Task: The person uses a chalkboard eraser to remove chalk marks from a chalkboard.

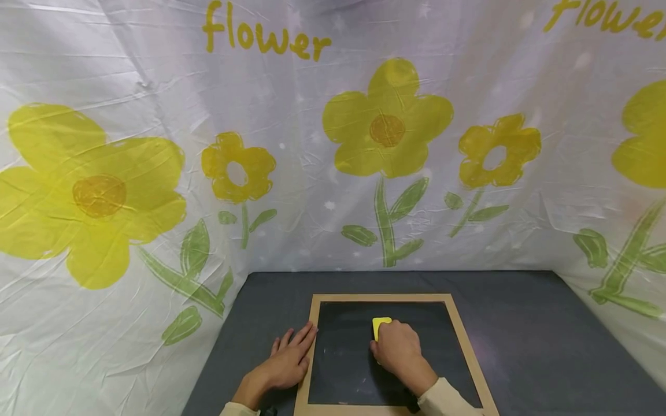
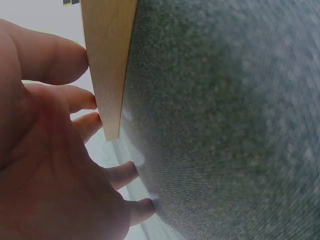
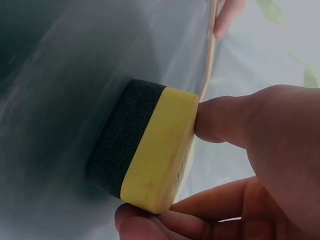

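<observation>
A blackboard [image 1: 343, 346] in a light wooden frame [image 1: 385, 297] lies on the dark table, with faint chalk smears on its surface. My right hand [image 1: 399, 348] grips a yellow eraser [image 1: 381, 323] over the middle of the board. In the right wrist view, the thumb and fingers pinch the yellow back of the eraser [image 3: 159, 150], and its black felt [image 3: 127, 135] faces the board. My left hand [image 1: 286, 358] rests at the left side of the frame, fingers spread. The left wrist view shows the thumb and some fingertips against the frame's wooden edge [image 2: 107, 65], others on the tabletop.
Dark cloth covers the table [image 1: 531, 329] around the board. Behind it and at both sides hangs a white curtain [image 1: 302, 231] printed with yellow flowers and the word "flower".
</observation>
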`<state>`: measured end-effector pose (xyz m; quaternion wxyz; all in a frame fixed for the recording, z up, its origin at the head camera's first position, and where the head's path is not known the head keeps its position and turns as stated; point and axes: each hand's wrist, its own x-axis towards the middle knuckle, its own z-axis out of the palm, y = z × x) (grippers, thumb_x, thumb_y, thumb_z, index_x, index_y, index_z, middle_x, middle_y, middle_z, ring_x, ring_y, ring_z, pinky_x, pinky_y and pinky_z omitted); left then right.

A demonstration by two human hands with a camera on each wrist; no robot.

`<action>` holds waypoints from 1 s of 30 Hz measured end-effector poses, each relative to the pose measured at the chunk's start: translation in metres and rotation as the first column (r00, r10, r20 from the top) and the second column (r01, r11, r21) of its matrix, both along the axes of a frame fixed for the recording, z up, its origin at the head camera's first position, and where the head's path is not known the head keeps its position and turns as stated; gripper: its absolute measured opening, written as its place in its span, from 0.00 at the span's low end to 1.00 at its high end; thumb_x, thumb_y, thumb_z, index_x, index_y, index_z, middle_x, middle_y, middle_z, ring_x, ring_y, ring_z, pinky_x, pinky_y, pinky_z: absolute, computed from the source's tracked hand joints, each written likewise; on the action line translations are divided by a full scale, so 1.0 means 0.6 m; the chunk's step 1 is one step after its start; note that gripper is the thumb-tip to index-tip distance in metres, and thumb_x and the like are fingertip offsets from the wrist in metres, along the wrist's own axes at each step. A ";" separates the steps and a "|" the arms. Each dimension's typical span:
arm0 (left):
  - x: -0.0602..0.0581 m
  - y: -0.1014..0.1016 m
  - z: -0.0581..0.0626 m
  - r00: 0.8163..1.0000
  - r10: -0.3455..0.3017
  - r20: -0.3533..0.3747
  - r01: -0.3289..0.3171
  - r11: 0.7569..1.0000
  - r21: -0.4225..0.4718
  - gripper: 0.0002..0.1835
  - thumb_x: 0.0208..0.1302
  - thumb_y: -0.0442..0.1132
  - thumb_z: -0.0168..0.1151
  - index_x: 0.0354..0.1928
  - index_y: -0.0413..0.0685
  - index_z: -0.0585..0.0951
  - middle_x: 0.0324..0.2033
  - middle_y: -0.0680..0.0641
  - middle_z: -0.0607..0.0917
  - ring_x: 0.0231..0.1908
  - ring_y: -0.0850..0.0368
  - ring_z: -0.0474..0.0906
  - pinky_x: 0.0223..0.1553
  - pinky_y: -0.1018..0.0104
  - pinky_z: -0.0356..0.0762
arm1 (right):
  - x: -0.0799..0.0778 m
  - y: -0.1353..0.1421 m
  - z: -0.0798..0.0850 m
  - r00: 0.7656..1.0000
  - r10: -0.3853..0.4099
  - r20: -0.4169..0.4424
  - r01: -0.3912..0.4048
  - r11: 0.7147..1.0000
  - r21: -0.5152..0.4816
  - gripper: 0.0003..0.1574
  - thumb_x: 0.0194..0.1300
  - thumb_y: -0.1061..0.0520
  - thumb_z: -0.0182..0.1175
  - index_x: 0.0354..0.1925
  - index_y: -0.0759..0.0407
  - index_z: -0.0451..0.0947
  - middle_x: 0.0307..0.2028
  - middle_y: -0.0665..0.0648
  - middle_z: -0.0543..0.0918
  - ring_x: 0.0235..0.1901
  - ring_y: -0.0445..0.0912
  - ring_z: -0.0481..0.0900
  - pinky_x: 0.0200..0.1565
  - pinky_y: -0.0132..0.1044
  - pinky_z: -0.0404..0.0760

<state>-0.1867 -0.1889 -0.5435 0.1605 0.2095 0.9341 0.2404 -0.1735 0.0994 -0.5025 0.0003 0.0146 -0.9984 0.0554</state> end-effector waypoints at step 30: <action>-0.001 0.003 0.002 1.000 0.006 -0.002 -0.006 1.000 -0.011 0.37 0.82 0.39 0.54 0.88 0.48 0.60 0.88 0.45 0.55 0.83 0.20 0.47 0.74 0.13 0.41 | -0.023 -0.110 -0.003 0.966 0.258 0.006 -0.258 0.966 -0.003 0.30 0.63 0.33 0.77 0.47 0.56 0.90 0.29 0.52 0.81 0.25 0.46 0.78 0.29 0.44 0.84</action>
